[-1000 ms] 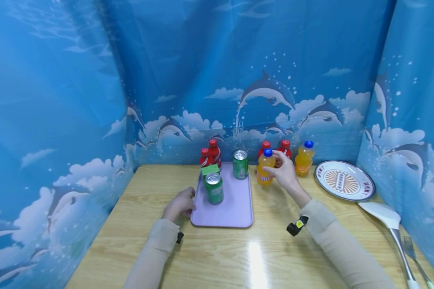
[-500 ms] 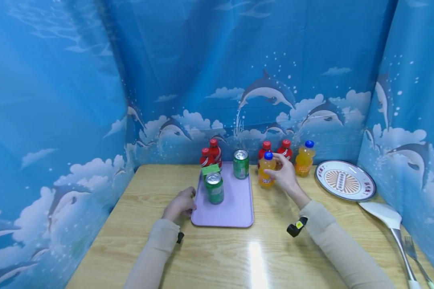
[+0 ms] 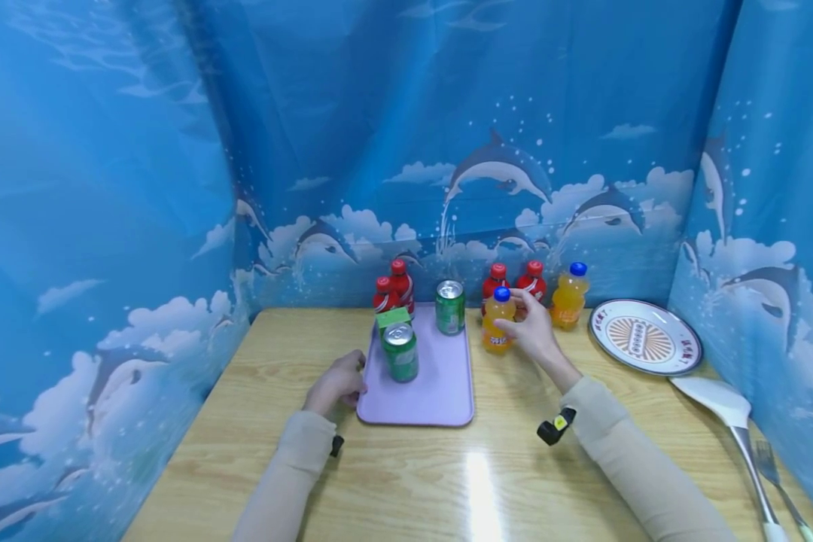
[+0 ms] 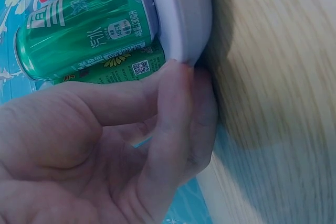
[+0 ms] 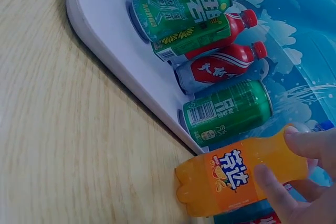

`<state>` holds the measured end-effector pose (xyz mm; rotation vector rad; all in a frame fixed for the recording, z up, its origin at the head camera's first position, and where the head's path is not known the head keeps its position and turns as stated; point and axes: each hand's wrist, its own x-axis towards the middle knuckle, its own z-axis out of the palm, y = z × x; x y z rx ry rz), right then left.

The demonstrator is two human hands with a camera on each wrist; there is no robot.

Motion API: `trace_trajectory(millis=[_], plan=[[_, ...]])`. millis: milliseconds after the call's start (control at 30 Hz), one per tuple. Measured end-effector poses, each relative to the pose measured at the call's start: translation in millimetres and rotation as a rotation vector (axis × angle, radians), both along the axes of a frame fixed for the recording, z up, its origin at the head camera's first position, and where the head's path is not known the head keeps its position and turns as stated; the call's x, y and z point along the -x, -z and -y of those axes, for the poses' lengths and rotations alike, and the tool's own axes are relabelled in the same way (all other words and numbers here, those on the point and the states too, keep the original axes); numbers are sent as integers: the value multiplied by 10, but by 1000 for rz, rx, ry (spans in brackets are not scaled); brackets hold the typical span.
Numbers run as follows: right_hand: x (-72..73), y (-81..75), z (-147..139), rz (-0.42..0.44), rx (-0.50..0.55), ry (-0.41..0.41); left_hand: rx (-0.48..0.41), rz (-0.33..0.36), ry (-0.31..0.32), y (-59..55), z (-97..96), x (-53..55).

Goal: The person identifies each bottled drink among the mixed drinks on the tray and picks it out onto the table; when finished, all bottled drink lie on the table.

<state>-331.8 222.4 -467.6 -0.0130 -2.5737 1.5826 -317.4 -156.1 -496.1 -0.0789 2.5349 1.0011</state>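
Observation:
My left hand point(image 3: 339, 382) pinches the left rim of the lilac tray point(image 3: 440, 384); the left wrist view shows thumb and fingertips meeting at that rim. Just right of the tray, my right hand point(image 3: 534, 327) holds an orange soda bottle point(image 3: 496, 331) with a blue cap, upright, thumb and fingers around its upper part. A green soda can point(image 3: 401, 354) stands on the tray's left side, in front of a green drink carton point(image 3: 393, 316) that it partly hides. Another green can point(image 3: 450, 309) is at the tray's back right. Red-capped cola bottles point(image 3: 403, 286) stand behind the carton.
Two red-capped bottles point(image 3: 532, 280) stand behind my right hand, partly covered by it. Beside them is a second orange soda bottle point(image 3: 569, 301). A patterned plate point(image 3: 606, 331), a white-headed serving spoon point(image 3: 725, 403) and a fork point(image 3: 768, 467) lie along the right. Blue dolphin curtains enclose the table.
My right hand and the orange soda bottle have come slightly toward the near side of the table. The left hand and tray stay in place.

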Motion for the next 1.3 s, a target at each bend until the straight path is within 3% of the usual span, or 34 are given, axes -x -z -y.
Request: trace_trajectory(millis=[433,533,700,767,867,967,1300], plan=[[13,41,34,-45,-165,-45,-4,-9,-1,-6,21,1],[-32,8,115,-131,-201,4,-7,-14,4,-21,33,2],[-105,-129,353,-394,-210,72,-9,-19,11,-64,41,6],[-99,-180,471,-490,-173,47,-11,-17,8,-77,40,3],[-51,-218,658,-565,-120,-25,-11,-22,10,-76,49,-5],[15,-222,839,-544,-78,-100,-22,-28,11,-39,60,-13],[283,-214,1313,-296,-141,-242,-41,-25,-2,17,20,-32]])
